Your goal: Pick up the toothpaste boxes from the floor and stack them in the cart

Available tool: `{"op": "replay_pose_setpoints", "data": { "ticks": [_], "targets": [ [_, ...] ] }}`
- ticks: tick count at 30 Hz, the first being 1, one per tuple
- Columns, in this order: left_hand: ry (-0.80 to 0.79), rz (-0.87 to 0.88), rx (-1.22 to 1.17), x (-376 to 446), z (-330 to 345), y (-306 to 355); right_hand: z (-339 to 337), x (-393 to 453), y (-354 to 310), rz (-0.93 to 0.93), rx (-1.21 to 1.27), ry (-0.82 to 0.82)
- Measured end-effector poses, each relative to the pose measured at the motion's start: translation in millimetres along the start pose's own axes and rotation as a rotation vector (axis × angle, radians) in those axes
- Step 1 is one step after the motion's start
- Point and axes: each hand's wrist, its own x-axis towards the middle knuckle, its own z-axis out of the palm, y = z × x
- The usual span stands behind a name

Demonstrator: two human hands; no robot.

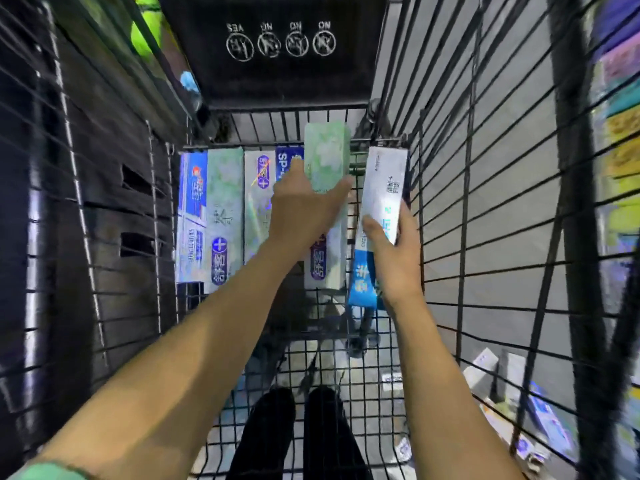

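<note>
Both bare forearms reach down into a black wire-mesh shopping cart, seen from above. The left hand grips a pale green toothpaste box with a leafy print, thumb on one long edge and fingers spread across the other, holding it lengthwise over the far end of the cart floor. The right hand holds a white and blue toothpaste box by its lower half, fingers curled round its right edge and thumb on its face; this box stands tilted, close to the cart's right wall and just beside the green one.

Under the left hand, a row of long boxes already lies side by side on the cart floor against the far end: a blue and white box at the left wall, then a green box with a purple oval label, then a silvery white box, and a dark blue box marked SP, mostly hidden by the hand.

Through the mesh at lower right, more toothpaste boxes lie scattered on the grey floor. A black plastic child-seat flap with white warning icons hangs above the far end. The person's dark trouser legs show through the cart floor.
</note>
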Motion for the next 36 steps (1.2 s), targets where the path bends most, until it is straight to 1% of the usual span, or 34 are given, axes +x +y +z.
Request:
{"op": "replay_pose_setpoints", "data": {
  "ticks": [4,7,10,12,15,18,20,24,26,27,28,29,31,34,36],
  "targets": [
    [-0.016,0.005,0.311,17.1,-2.6,2.2,4.5,8.6,5.5,0.025,-0.016,-0.011],
    [-0.056,-0.029,0.451,25.6,-3.0,7.2,7.4,12.5,9.1,0.038,-0.034,-0.002],
    [-0.09,0.0,0.572,30.7,-0.8,9.0,11.9,16.9,11.0,0.049,-0.026,-0.014],
    [-0.105,-0.002,0.623,33.7,-2.5,10.6,13.8,20.7,12.6,0.065,-0.025,-0.017],
    [-0.147,-0.02,0.618,36.8,-4.6,9.9,14.7,24.5,12.5,0.074,-0.038,0.013],
    [-0.192,0.008,0.631,33.2,-2.2,2.5,14.4,26.0,12.8,0.072,-0.036,0.031],
    [-0.19,0.032,0.641,31.0,0.7,-5.5,13.7,26.2,14.9,0.068,-0.045,0.023],
    [-0.14,0.061,0.733,31.0,4.9,-8.7,12.8,27.2,20.2,0.065,-0.088,0.023],
    [-0.074,0.128,0.807,32.2,7.3,-13.9,13.9,29.1,21.3,0.055,-0.124,0.031],
    [0.001,0.195,0.851,32.6,8.5,-18.4,14.4,30.1,21.6,0.064,-0.139,0.035],
    [0.111,0.266,0.9,32.4,8.9,-21.6,14.6,31.4,22.1,0.068,-0.143,0.038],
    [0.197,0.286,0.935,31.7,9.6,-25.4,14.7,32.3,22.1,0.074,-0.142,0.035],
    [0.321,0.395,0.945,34.5,12.1,-36.4,13.4,34.3,24.1,0.091,-0.139,0.035],
    [0.292,0.403,0.913,37.8,12.2,-40.4,13.4,38.3,25.8,0.084,-0.205,0.067],
    [0.282,0.392,0.942,31.7,4.5,-40.1,17.8,42.4,25.6,0.089,-0.288,0.067]
  ]
}}
